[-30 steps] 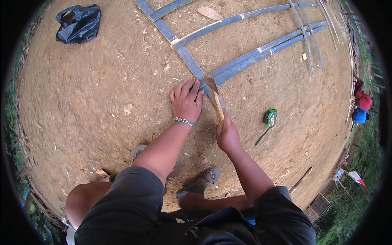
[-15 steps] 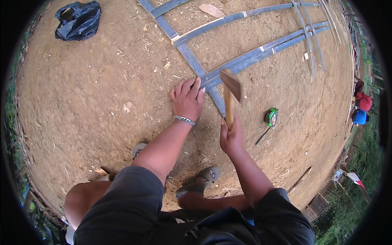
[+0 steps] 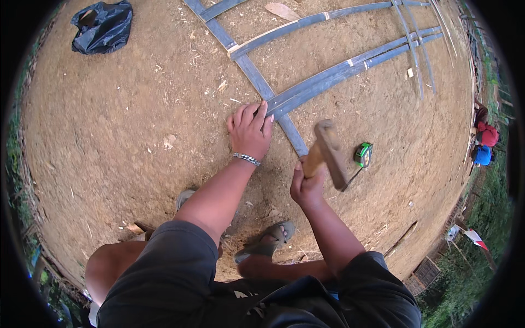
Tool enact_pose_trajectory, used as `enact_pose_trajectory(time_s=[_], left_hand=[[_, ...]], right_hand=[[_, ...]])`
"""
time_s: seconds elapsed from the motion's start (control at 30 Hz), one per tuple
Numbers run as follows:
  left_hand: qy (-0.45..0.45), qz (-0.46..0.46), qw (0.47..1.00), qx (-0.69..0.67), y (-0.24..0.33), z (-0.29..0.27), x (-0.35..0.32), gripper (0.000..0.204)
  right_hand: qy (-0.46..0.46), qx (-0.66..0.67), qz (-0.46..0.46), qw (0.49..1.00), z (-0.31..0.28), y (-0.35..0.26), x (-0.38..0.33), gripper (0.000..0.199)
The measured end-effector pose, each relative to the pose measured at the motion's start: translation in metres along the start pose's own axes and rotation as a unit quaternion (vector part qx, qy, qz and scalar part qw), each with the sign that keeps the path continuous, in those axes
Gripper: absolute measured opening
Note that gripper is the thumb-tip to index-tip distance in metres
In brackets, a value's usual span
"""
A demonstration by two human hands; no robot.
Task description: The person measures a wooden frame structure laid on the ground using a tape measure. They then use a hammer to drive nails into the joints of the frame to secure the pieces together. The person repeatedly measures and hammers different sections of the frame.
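Observation:
My left hand (image 3: 251, 131) lies with its fingers outstretched, fingertips against the end of a pair of long dark slats (image 3: 317, 87). That end rests across another dark slat (image 3: 254, 74), forming a corner of a flat lattice on the ground. Nothing shows gripped between those fingers. Close by on the right, my right hand (image 3: 308, 187) is wrapped round the wooden handle of a hammer (image 3: 332, 156). Its long head, slightly blurred, is raised off the ground and tilted toward me, apart from the slats. The palm side of my left hand is hidden.
Right of the hammer, a green and black tape measure (image 3: 362, 155) lies on the dirt. A black plastic bag (image 3: 102, 27) sits at the far left. Thinner strips (image 3: 410, 49) cross the lattice's far right end. Two people (image 3: 485, 145) are at the right edge.
My right hand has swung the hammer head back toward me and to the right, away from the slat joint. My left hand stays at the slats' end.

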State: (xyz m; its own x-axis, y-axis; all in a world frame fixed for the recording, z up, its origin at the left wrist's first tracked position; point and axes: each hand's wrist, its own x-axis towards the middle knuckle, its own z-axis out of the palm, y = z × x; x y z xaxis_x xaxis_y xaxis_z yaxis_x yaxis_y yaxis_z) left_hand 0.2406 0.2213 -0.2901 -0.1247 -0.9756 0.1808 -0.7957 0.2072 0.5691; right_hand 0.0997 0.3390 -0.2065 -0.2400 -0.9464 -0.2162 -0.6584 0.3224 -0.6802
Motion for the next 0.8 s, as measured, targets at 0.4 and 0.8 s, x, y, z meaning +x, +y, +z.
enact_pose_trajectory(time_s=[0.4,0.8], left_hand=[[-0.011,-0.003,1.000,-0.010,0.004,-0.004,0.004,0.036],[-0.014,-0.007,1.000,-0.004,0.002,-0.005,0.001,0.037]], right_hand=[[-0.045,-0.075,0.024,0.996,0.003,0.008,0.011,0.059],[-0.143,-0.092,0.136,0.976,-0.012,-0.011,0.029,0.055]])
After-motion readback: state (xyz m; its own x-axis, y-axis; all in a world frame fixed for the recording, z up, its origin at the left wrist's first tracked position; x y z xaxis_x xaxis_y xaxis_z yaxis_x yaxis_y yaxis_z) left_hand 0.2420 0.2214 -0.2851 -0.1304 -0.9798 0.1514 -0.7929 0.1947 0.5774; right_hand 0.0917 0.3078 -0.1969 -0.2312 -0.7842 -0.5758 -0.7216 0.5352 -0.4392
